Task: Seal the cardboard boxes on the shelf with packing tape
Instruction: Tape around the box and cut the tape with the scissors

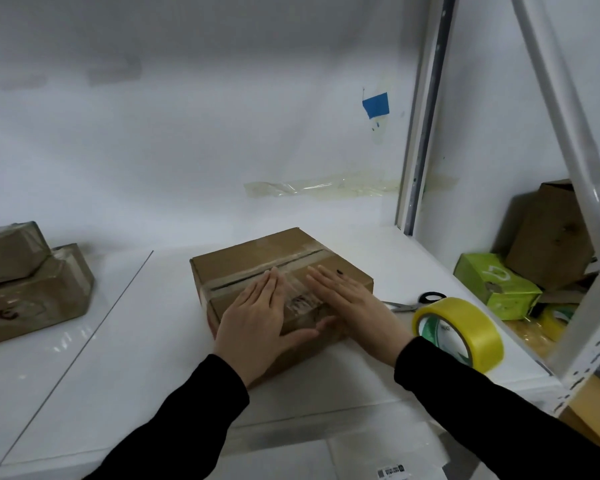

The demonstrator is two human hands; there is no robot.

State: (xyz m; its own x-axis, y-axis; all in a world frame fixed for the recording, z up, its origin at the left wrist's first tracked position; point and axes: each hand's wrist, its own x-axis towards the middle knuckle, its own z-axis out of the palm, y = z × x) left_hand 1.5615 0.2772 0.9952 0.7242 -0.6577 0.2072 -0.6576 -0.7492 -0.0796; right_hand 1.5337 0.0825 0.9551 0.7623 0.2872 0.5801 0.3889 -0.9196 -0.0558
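Observation:
A brown cardboard box [246, 259] lies on the white shelf [153, 323] in the middle of the view, with clear tape along its top seam. My left hand [257, 320] and my right hand [350, 303] lie flat on the box top, fingers straight, side by side over the taped seam. A yellow roll of packing tape [465, 323] stands on edge on the shelf just right of my right wrist. Scissors [416, 301] with black handles lie behind the roll.
Two taped cardboard boxes [25, 285] are stacked at the far left. A white metal upright [420, 133] and a diagonal brace [568, 140] frame the right side. Beyond them sit a green carton [492, 285] and another brown box [551, 237].

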